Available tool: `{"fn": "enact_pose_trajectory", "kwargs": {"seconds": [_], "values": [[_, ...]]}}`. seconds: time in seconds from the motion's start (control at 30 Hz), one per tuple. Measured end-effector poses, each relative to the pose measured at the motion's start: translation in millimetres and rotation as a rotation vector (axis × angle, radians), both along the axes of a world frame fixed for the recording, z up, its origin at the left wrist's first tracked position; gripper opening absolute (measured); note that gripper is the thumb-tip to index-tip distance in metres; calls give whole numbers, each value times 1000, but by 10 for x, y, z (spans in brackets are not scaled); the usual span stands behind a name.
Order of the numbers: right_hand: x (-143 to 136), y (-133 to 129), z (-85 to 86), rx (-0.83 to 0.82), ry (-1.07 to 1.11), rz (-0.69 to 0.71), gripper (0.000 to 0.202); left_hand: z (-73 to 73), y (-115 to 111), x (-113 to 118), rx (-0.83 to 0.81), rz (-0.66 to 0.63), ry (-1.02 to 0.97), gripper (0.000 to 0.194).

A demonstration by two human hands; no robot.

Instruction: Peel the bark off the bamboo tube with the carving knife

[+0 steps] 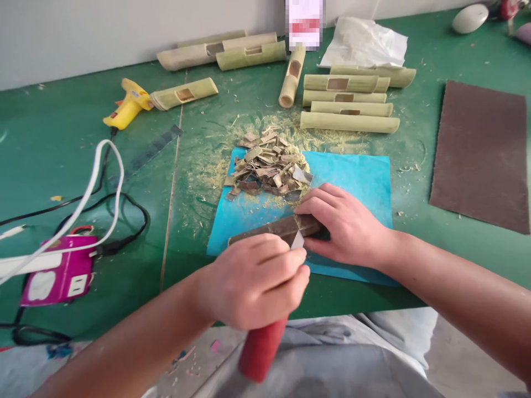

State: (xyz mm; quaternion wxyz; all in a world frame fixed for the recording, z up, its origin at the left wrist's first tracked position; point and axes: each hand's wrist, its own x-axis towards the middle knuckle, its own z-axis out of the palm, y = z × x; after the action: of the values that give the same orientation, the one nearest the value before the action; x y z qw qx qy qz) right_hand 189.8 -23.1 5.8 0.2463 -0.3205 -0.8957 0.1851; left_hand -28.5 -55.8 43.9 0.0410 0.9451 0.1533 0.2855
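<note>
My left hand [261,282] is closed around a red-handled knife [263,348], its handle sticking out below the fist. A pale pointed blade [297,241] shows past the thumb, at the near edge of a long dark brown bar [269,228]. My right hand [342,224] grips the right end of that bar, fingers over the far side and thumb on the near side. The bar lies across a blue sheet [352,177]; my left hand hides part of it. Just beyond is a heap of small brown and grey cut scraps [269,166] with yellowish dust.
Several cut bamboo tubes [350,122] with openings lie at the back. A yellow glue gun [128,105] and a steel ruler [153,152] are at left, with cables and a purple power strip [62,271]. A brown sheet [481,157] lies right, a crumpled white bag [365,44] behind.
</note>
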Motion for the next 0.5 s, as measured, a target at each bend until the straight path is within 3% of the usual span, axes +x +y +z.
{"fn": "enact_pose_trajectory", "kwargs": {"seconds": [0.1, 0.2, 0.3, 0.37, 0.4, 0.5], "values": [[-8, 4, -6, 1, 15, -17, 18, -68, -18, 33, 139, -45, 93, 7], [-12, 3, -8, -12, 11, -22, 19, -69, -46, 25, 56, 3, -29, 8], [-9, 7, -5, -26, 12, -5, 25, 2, -97, -4, -7, 166, -218, 11], [-5, 9, -2, -20, 11, 0, 29, 69, -128, -28, -55, 202, -191, 13], [-2, 10, 0, -17, 7, 0, 29, 100, -139, -42, -126, 289, -113, 17], [5, 9, 4, -31, -6, 4, 28, 146, -150, -101, -211, 307, -72, 19]]}}
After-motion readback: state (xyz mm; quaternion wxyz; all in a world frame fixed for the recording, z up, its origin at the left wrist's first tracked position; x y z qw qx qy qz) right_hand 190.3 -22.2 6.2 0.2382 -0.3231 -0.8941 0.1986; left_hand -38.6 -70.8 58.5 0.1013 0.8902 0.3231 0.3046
